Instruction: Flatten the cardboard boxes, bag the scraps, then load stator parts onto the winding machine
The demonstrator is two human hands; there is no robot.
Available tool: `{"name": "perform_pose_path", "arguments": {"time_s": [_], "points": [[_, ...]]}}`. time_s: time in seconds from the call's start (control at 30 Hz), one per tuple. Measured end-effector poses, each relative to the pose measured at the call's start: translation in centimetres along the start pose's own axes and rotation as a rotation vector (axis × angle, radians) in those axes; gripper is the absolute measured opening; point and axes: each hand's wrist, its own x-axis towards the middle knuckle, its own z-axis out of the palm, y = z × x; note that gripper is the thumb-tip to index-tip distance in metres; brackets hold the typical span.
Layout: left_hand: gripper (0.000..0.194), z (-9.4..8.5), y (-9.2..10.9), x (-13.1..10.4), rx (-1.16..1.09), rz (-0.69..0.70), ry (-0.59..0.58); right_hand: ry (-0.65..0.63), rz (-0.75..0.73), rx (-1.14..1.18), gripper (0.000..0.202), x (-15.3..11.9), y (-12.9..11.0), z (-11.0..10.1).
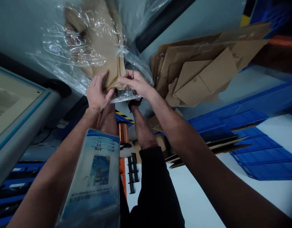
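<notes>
A stack of brown paper (105, 41), perhaps folded bags or sheets, lies partly inside a crumpled clear plastic bag (74, 63). My left hand (98, 91) grips the near left edge of the paper, fingers on top and thumb at its end. At the right corner of the same edge, my right hand (136, 83) is closed on the paper layers between thumb and fingers. Loose plastic spreads around and under both hands. Below my left forearm a blue-and-white printed booklet (98, 171) shows in a clear sleeve close to the camera.
Flattened cardboard pieces (203, 72) lean together on the right. A dark tube (163, 23) crosses behind the plastic. Between my legs stands a copper wire spool (123, 133). Blue crates (257, 152) are at the right, and a pale machine cabinet (17, 101) is at the left.
</notes>
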Motion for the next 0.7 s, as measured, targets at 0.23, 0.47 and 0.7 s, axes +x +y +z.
{"name": "perform_pose_path", "arguments": {"time_s": [0.23,0.47,0.7], "points": [[0.125,0.5,-1.2,3.0,-0.211,0.245,0.006,0.070,0.046,0.083,0.046,-0.4,-0.9,-0.2],[0.056,1.2,-1.4,4.2,0.085,-0.051,-0.051,0.113,0.119,0.014,0.037,1.0,0.4,-0.2],[0.045,2.0,-1.1,2.5,0.192,-0.314,-0.060,0.536,-0.065,-0.549,0.049,-0.6,2.5,-1.0]]}}
